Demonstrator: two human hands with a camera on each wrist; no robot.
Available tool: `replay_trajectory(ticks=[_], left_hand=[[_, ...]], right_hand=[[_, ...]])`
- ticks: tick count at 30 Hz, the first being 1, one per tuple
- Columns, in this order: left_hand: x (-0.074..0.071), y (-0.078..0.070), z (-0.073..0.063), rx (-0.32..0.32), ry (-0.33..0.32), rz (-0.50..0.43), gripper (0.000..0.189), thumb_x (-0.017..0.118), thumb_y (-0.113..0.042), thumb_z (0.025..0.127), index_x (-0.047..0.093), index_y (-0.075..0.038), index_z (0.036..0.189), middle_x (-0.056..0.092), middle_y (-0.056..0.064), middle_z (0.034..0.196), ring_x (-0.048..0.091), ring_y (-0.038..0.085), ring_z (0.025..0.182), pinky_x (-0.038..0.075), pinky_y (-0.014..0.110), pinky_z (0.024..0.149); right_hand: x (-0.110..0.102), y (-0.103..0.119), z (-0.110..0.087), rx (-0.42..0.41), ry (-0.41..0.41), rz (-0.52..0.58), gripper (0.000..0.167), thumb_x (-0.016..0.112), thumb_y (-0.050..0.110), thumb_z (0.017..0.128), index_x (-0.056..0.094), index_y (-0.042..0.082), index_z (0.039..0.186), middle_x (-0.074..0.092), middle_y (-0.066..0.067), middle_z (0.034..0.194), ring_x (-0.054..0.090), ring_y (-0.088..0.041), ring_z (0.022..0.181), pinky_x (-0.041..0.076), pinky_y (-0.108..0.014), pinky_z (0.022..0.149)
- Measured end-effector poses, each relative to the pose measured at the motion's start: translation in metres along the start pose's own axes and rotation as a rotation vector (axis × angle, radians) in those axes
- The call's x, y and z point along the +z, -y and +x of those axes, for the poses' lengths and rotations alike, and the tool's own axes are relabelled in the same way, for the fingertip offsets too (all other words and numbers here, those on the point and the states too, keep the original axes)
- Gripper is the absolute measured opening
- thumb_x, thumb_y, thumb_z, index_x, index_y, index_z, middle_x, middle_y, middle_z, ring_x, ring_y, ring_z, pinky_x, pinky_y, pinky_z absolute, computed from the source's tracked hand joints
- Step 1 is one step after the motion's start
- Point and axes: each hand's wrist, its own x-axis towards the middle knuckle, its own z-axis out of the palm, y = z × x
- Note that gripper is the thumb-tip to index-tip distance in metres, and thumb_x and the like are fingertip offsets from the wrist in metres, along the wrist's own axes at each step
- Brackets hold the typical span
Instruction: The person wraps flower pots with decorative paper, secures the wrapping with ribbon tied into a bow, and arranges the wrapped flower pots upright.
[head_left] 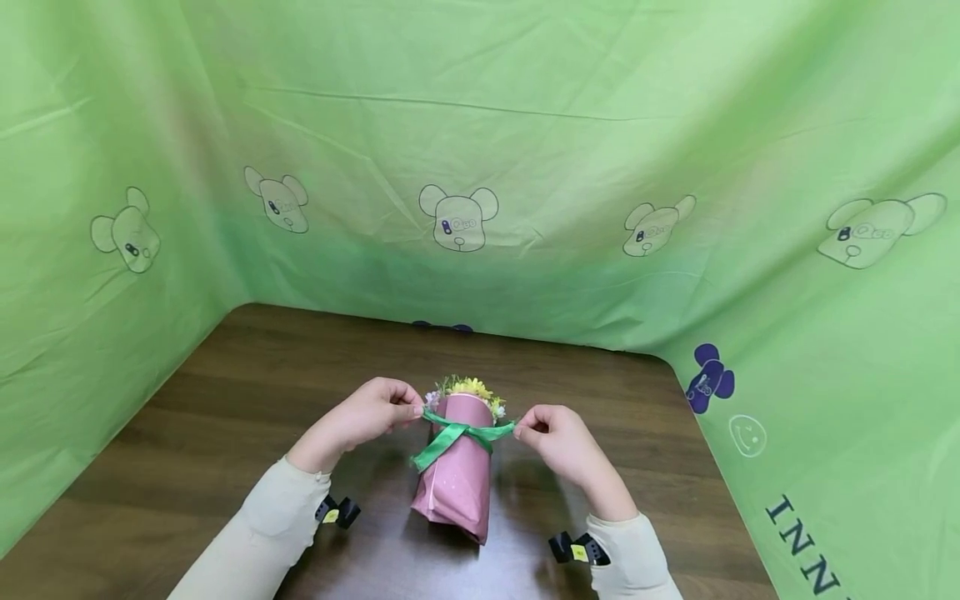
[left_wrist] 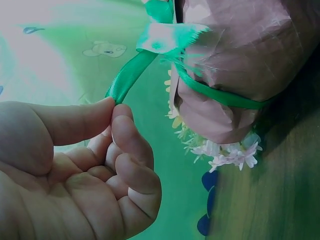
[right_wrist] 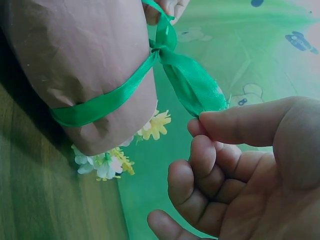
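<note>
A bouquet in pink wrapping paper (head_left: 459, 483) lies on the table, its yellow and white flowers (head_left: 471, 387) at the far end. Round the wrap runs a green satin ribbon (head_left: 450, 435), crossed in a knot on the upper side. My left hand (head_left: 378, 410) pinches one part of the ribbon between thumb and forefinger, left of the bouquet. On the other side my right hand (head_left: 558, 442) pinches the other part the same way. A frayed ribbon tail (left_wrist: 172, 39) hangs by the knot in the left wrist view. The ribbon's underside is hidden beneath the wrap.
The brown wooden table (head_left: 300, 358) stretches out around the bouquet. Green cloth (head_left: 465, 150) with printed bear heads stands along its back and sides. A black wrist strap (head_left: 337, 512) sits on the left sleeve, another strap (head_left: 581, 548) on the right.
</note>
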Motion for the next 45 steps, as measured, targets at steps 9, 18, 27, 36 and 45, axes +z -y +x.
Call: replay_trajectory(ticks=[9,18,27,36,45], left_hand=[[0.002,0.006,0.0,-0.031,0.016,0.015,0.012,0.064,-0.011,0.099,0.069,-0.002,0.094,0.059,0.004,0.077,0.057,0.029,0.073,0.046,0.032,0.058],[0.002,0.008,-0.005,-0.044,0.026,-0.002,0.012,0.063,-0.011,0.1,0.068,-0.001,0.095,0.059,0.005,0.077,0.055,0.026,0.072,0.045,0.031,0.059],[0.004,0.011,-0.007,-0.054,0.026,-0.023,0.016,0.063,-0.012,0.1,0.066,0.004,0.098,0.059,0.005,0.076,0.054,0.024,0.071,0.043,0.031,0.058],[0.008,0.016,-0.008,-0.079,0.028,-0.045,0.015,0.06,-0.01,0.101,0.064,0.004,0.099,0.06,0.006,0.077,0.056,0.027,0.073,0.043,0.032,0.058],[0.009,0.017,-0.009,-0.073,0.005,-0.042,0.016,0.06,-0.012,0.101,0.063,0.004,0.097,0.059,0.005,0.077,0.053,0.028,0.071,0.042,0.032,0.059]], right_hand=[[0.001,-0.007,-0.003,0.032,0.002,0.015,0.011,0.073,0.011,0.091,0.071,0.012,0.08,0.06,0.004,0.072,0.049,-0.014,0.068,0.04,-0.026,0.061],[0.003,-0.013,-0.003,0.018,-0.025,0.019,0.008,0.072,0.012,0.091,0.073,0.008,0.083,0.063,0.004,0.073,0.05,-0.013,0.068,0.041,-0.026,0.061],[0.009,-0.017,-0.004,0.03,-0.092,0.039,0.009,0.072,0.012,0.09,0.072,0.013,0.081,0.066,0.005,0.076,0.052,-0.012,0.069,0.042,-0.026,0.063],[0.013,-0.02,-0.007,0.021,-0.141,0.086,0.011,0.072,0.008,0.087,0.071,0.013,0.078,0.072,0.004,0.081,0.055,-0.011,0.072,0.044,-0.024,0.065],[0.012,-0.021,-0.008,0.044,-0.116,0.136,0.009,0.072,0.007,0.085,0.071,0.011,0.078,0.072,0.002,0.082,0.052,-0.011,0.071,0.041,-0.024,0.063]])
